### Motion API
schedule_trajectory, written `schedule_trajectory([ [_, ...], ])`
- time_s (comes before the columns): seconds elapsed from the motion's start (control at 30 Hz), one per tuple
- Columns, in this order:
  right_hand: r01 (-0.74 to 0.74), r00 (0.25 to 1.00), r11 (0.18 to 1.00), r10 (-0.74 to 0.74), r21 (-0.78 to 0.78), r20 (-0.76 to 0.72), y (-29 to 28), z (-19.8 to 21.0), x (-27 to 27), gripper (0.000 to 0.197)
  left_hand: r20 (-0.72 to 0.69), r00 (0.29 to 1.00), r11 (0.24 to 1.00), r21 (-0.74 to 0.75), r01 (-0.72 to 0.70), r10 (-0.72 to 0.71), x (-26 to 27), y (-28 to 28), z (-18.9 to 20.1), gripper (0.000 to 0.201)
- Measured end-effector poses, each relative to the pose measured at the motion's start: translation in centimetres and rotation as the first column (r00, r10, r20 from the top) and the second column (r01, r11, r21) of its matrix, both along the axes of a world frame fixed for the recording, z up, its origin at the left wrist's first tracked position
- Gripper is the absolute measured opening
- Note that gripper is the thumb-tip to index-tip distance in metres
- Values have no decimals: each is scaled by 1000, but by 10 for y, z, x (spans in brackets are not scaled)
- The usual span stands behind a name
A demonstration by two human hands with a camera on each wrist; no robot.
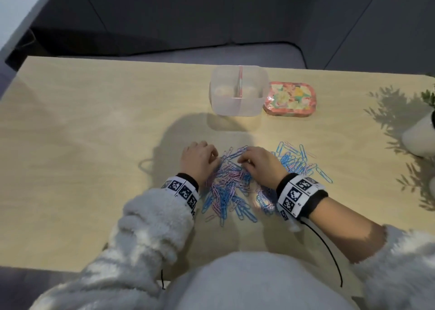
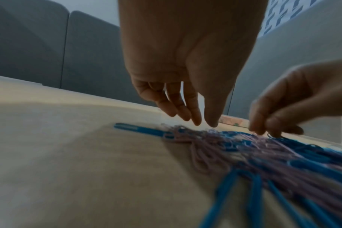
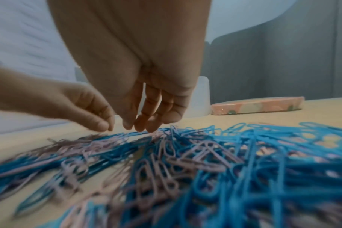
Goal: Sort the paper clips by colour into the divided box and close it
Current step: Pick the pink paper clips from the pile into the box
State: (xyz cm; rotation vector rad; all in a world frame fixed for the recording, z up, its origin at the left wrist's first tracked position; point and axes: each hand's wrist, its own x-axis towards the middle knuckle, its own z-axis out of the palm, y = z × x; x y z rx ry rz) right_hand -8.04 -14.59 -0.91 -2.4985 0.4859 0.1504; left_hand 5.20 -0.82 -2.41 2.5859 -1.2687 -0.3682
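Observation:
A mixed pile of blue and pink paper clips (image 1: 229, 187) lies on the table in front of me, with a mostly blue patch (image 1: 296, 161) spread to its right. My left hand (image 1: 213, 155) hovers at the pile's far left edge. Its fingers (image 2: 197, 121) hang relaxed just above the clips and hold nothing. My right hand (image 1: 243, 160) is on the far middle of the pile, thumb and fingertips (image 3: 139, 128) pinching at a clip there. The clear divided box (image 1: 239, 107) stands open further back, and both its compartments look empty. Its floral lid (image 1: 290, 99) lies flat beside it on the right.
A white plant pot (image 1: 417, 135) stands at the table's right edge. A grey sofa (image 1: 211, 15) runs behind the far edge. A strip of bare wood (image 1: 235, 130) separates the pile from the box.

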Motion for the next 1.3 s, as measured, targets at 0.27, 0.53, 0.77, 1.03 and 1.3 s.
schedule_trajectory([
  [0.27, 18, 995, 990, -32, -139, -95, 5, -4, 26, 16, -55, 997, 999, -3, -49, 49, -2, -7, -4, 18],
  [0.53, 113, 992, 993, -114, -23, -46, -11, 4, 3, 15, -361, 923, 972, -133, -193, 134, 34, 12, 7, 14],
  [0.77, 120, 989, 989, -127, -88, -80, -22, -4, 41, 17, -351, 934, 994, -53, -97, 72, 45, 20, 7, 21],
  [1.03, 76, 996, 988, -67, 134, -64, 2, -6, 64, 12, -311, 928, 972, -46, -232, 207, 51, 18, -2, 13],
  [1.3, 327, 944, 942, -322, 70, -74, -37, 1, 29, 21, -152, 988, 998, -57, 33, -42, 50, 26, 0, 20],
])
